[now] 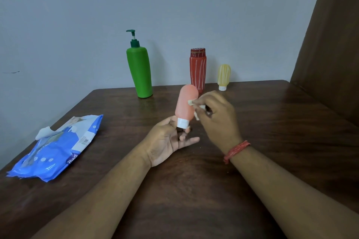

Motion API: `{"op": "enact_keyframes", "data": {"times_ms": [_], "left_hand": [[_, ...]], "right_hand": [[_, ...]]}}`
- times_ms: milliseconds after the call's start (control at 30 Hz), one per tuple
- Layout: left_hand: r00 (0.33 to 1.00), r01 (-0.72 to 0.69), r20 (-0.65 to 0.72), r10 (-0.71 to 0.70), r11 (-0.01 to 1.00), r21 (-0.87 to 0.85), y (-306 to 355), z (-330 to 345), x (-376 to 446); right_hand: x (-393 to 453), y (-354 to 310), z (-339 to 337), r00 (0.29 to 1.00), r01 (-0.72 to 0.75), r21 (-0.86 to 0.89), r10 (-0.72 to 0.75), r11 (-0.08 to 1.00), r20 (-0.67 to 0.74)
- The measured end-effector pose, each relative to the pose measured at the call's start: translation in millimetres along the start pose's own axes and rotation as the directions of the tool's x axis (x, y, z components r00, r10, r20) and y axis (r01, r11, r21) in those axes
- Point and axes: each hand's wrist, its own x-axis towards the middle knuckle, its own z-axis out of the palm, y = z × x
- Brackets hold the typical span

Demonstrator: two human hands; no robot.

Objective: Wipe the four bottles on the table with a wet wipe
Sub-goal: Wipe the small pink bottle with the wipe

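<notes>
Just below the centre of the frame, the left hand (167, 139) pinches the white cap of a smooth, rounded pink bottle (186, 104), holding it cap-down and tilted a little off upright above the table (194, 190). The lower fingers of that hand lie stretched out and loose beneath the cap. To the right of it, the right hand (217, 116) is curled around a crumpled white wet wipe (196, 107) and presses it against the bottle's right side. A band of red thread (236, 151) circles the right wrist.

Behind the hands, along the far edge of the dark, glossy wooden table and close to the pale wall (174, 6), stand three more bottles. The green pump bottle (139, 71) is tall, matte and slightly leaning in shape, with a darker green pump head. To its right is a red bottle (198, 70) with thin pale stripes and a ribbed cap, partly behind the pink one. Further right stands a small yellow bottle (223, 76), translucent and ribbed, resting on its white cap.

At the left of the frame a crinkled blue plastic wipes pack (58, 147) lies flat on the table, a white sheet poking from its opening.
</notes>
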Motion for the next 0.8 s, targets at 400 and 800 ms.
{"op": "enact_keyframes", "data": {"times_ms": [400, 800], "left_hand": [[0.996, -0.085, -0.012, 0.085, 0.996, -0.037, 5, -5, 1], [0.92, -0.12, -0.313, 0.236, 0.93, 0.347, -3, 4, 7]], "right_hand": [[-4, -4, 7, 0.981, -0.118, 0.113, 0.098, 0.987, 0.165], [-13, -14, 15, 0.961, -0.165, 0.192, 0.114, 0.968, 0.25]]}}
